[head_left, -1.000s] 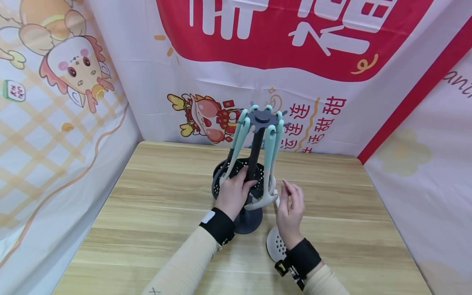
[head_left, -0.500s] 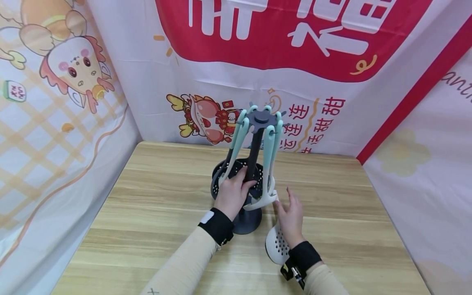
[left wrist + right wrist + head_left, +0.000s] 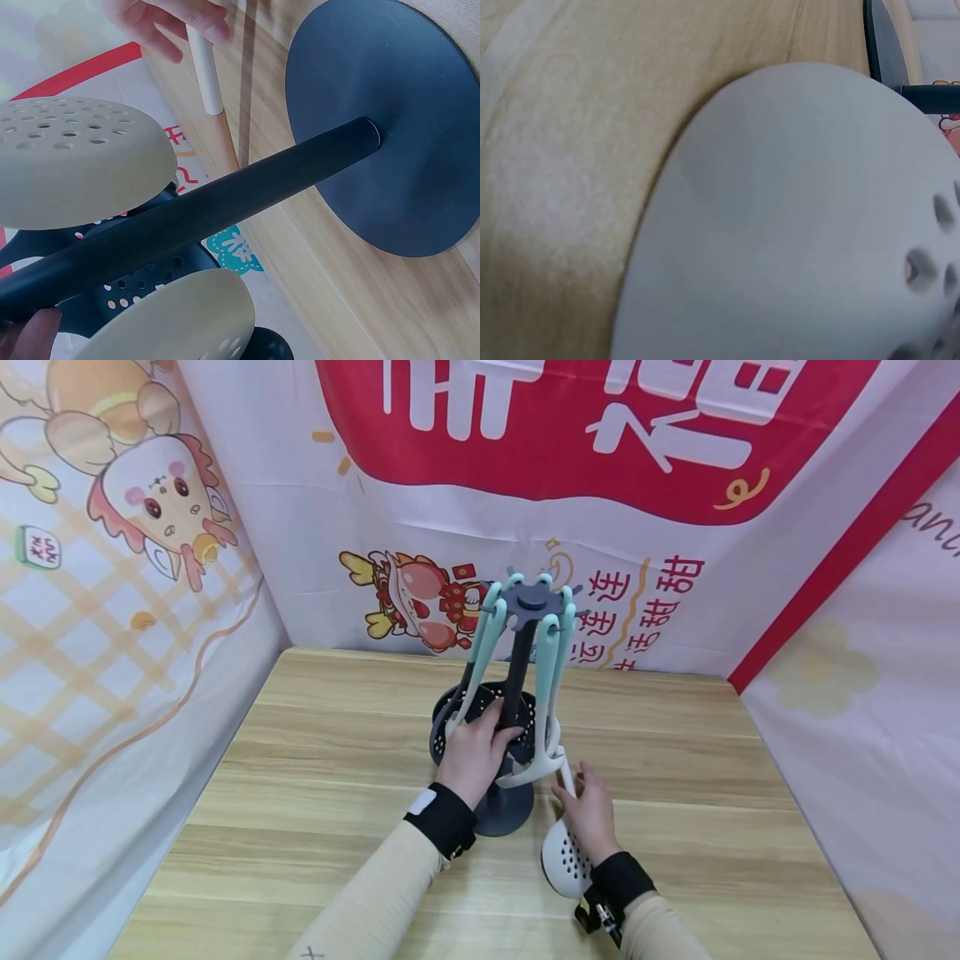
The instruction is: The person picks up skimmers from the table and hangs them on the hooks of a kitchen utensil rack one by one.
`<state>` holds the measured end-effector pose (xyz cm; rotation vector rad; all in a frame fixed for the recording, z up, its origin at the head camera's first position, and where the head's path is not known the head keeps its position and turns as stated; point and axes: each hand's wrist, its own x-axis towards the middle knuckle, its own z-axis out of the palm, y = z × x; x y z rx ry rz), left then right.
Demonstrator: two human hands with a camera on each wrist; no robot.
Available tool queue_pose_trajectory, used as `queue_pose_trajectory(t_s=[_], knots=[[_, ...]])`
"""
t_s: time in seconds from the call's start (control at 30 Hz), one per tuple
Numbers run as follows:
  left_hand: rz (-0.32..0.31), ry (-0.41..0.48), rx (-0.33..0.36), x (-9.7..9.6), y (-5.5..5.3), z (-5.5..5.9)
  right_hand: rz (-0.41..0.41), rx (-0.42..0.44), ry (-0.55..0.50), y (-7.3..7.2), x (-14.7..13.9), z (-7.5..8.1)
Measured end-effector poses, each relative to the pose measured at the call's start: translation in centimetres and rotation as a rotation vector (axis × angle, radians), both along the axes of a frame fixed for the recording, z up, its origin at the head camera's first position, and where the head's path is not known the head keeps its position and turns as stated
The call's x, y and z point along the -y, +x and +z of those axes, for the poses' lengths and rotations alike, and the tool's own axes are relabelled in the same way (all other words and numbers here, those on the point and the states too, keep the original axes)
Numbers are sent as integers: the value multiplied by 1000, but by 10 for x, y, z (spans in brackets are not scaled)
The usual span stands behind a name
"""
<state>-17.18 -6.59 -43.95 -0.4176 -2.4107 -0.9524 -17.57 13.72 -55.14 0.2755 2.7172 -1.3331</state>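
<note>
A dark utensil stand (image 3: 521,668) stands upright on the table, with several mint-handled utensils hanging round its top. My left hand (image 3: 472,760) grips its pole low down, thumb and index finger on either side. In the left wrist view the bare black pole (image 3: 225,191) runs to a round base. A pale perforated skimmer (image 3: 564,860) lies on the table right of the base, its white handle (image 3: 566,777) pointing away from me. My right hand (image 3: 590,814) is over that handle, thumb and fingers apart on either side of it. In the right wrist view the skimmer's bowl (image 3: 795,210) fills most of the picture.
Among the hanging utensils are dark perforated heads (image 3: 444,727) behind my left hand and a pale utensil (image 3: 536,768) near the right hand. The wooden table (image 3: 300,752) meets printed cloth (image 3: 300,568) at its back and sides.
My right hand has come down and towards me along the skimmer's handle, uncovering more of the handle's far part. My left hand keeps its grip on the pole.
</note>
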Motion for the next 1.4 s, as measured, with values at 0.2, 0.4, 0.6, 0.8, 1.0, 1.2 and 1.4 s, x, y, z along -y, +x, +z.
queue_pose_trajectory(t_s=[0.2, 0.4, 0.6, 0.8, 1.0, 1.2, 1.4], knots=[[1, 4, 18, 0, 0, 0, 2, 17, 10, -1, 1, -3], [-1, 1, 9, 0, 0, 0, -11, 18, 27, -1, 2, -6], [1, -1, -1, 0, 0, 0, -2, 3, 8, -1, 2, -6], [12, -13, -8, 0, 0, 0, -10, 33, -12, 1, 3, -6], [22, -20, -8, -1, 0, 1, -30, 61, -3, 1, 4, -7], [21, -19, 1, -2, 0, 0, -52, 61, 11, 1, 6, -7], [22, -27, -11, -1, -1, 0, -51, 20, 25, 1, 4, -8]])
